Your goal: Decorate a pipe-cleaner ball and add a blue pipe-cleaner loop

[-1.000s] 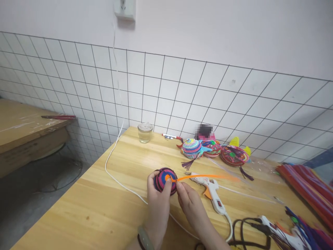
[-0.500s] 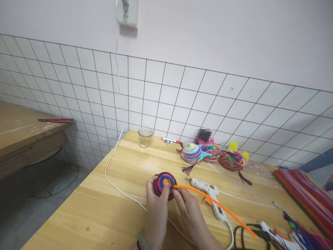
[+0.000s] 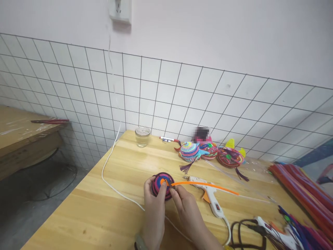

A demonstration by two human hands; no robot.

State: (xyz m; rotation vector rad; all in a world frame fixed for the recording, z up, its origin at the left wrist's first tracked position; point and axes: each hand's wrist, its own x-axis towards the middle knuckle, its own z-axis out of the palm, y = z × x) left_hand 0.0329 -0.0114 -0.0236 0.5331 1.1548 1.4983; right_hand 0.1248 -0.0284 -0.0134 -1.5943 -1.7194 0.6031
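Left hand [image 3: 154, 205] gripping coiled disc [image 3: 162, 184], right hand [image 3: 185, 208] pinching orange pipe cleaner [image 3: 205, 185], no legible writing

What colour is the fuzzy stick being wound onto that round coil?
Orange: the stick trails right from the coil, which has pink, blue and dark rings. The head view shows it.

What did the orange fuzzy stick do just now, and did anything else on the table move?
The orange pipe cleaner swung: its free end pointed right, dipped down toward the near edge, and now points right again, above the glue gun. The left hand still holds the coiled disc, and the right hand still pinches the stick at its middle. The glass jar and finished craft pieces stayed put.
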